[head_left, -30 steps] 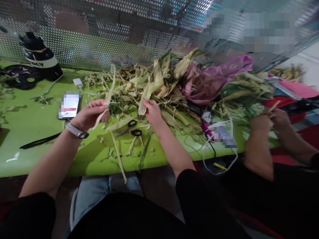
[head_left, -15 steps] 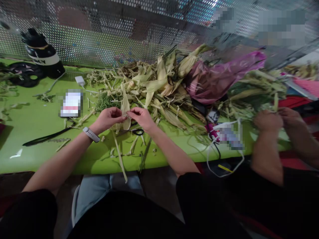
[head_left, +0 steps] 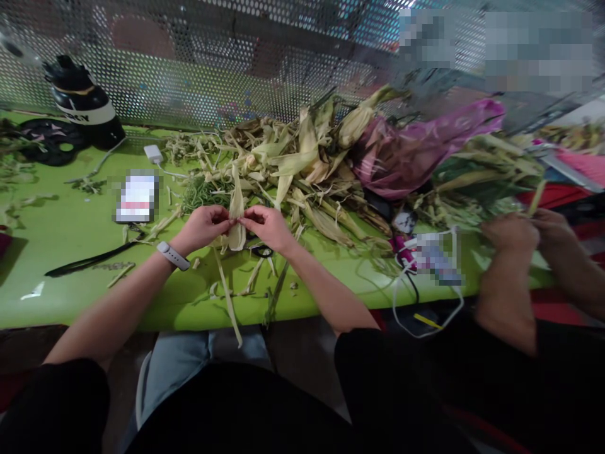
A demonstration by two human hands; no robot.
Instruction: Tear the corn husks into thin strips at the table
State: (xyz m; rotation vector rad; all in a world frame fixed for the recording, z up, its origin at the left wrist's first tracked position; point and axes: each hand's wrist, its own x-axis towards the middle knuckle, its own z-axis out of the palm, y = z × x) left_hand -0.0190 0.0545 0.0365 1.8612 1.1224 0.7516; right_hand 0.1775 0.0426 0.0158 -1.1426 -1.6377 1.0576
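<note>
A pale corn husk (head_left: 237,197) stands nearly upright between my two hands above the green table. My left hand (head_left: 207,225), with a light watch band at the wrist, pinches it from the left. From the other side my right hand (head_left: 267,227) pinches the same husk, fingertips close to those of the left. Just behind lies a bundle of thin green strips (head_left: 201,192). A heap of dry corn husks (head_left: 295,164) spreads beyond it. Under my right hand, the black loop of a handle (head_left: 262,251) shows in part.
A phone (head_left: 137,197) and a black strap (head_left: 92,260) lie on the green table (head_left: 70,208) at left, near a black bottle (head_left: 85,107). Right of the heap are a pink plastic bag (head_left: 406,151), white cables (head_left: 394,296) and a co-worker's hands (head_left: 513,233). Perforated metal sheet stands behind.
My hands have drawn slightly closer together on the husk, and my right fingertips sit a little lower. The strip in the co-worker's hands has tilted to the right.
</note>
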